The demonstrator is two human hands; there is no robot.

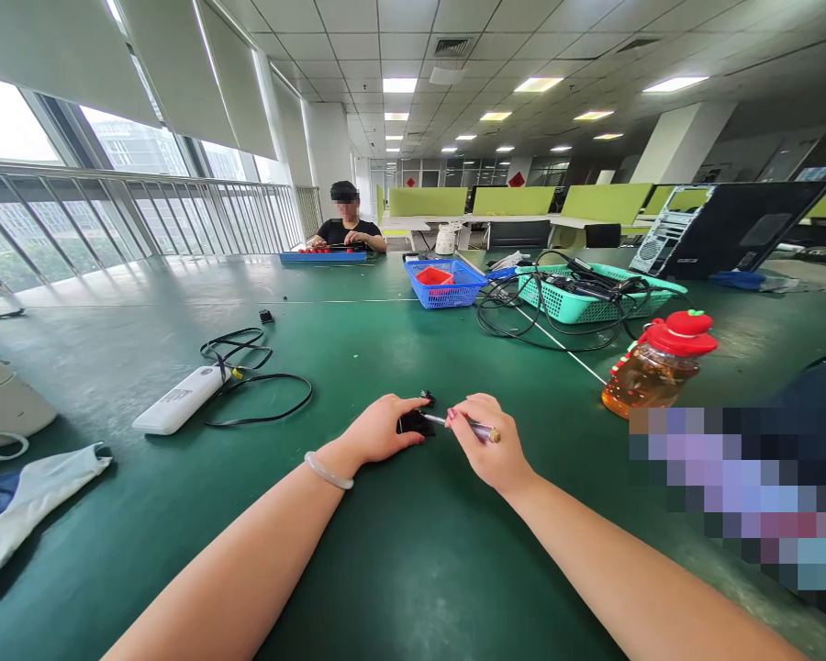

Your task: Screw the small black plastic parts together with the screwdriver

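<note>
Low over the green table, my left hand (385, 429) is closed at the fingers around a small black part (413, 421), pinning it near the tabletop. A light bracelet circles that wrist. My right hand (494, 447) grips a slim screwdriver (483, 431) with a thin metal shaft and a gold-coloured end. The shaft points left, and its tip meets the black part or lies very close to it. Just beyond the fingers sits another small dark piece (428, 397), too small to name. The fingers hide much of the black part.
A white power bank (181, 400) with a black cable (275, 376) lies left, near a glove (38, 500). Beyond are a blue basket (447, 294), a teal basket (570, 306) of cables, a red-lidded bottle (651, 376) and a computer case (722, 229). A person (348, 225) sits across.
</note>
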